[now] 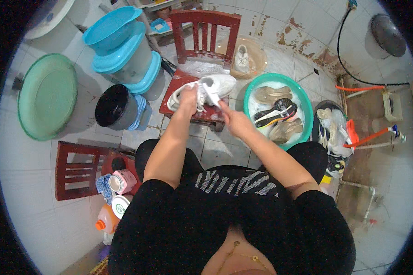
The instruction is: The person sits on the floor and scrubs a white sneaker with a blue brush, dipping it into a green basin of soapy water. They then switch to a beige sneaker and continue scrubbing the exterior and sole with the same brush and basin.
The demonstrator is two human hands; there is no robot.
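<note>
A white lace-up shoe [223,83] lies across the wet seat of a small red wooden chair [175,86]. My left hand [189,98] grips its left part near the laces. In my right hand [232,118] is the end of a white brush-like tool [211,96], held against the shoe's side by the opening; its bristles cannot be made out. Suds lie on the seat near the backrest. To the right, a green basin [309,113] of foamy water holds several shoes, among them a black and white one [275,111]. Another white shoe [241,59] rests in a tan basin [261,60] behind.
Further right, a dark basin [316,129] holds more shoes beside orange hoses [366,137]. At left stand a black bucket [113,106] and blue-lidded containers [124,62]. A second red chair [77,172] bears a pink jar [125,182]. An orange bottle [108,218] is near it.
</note>
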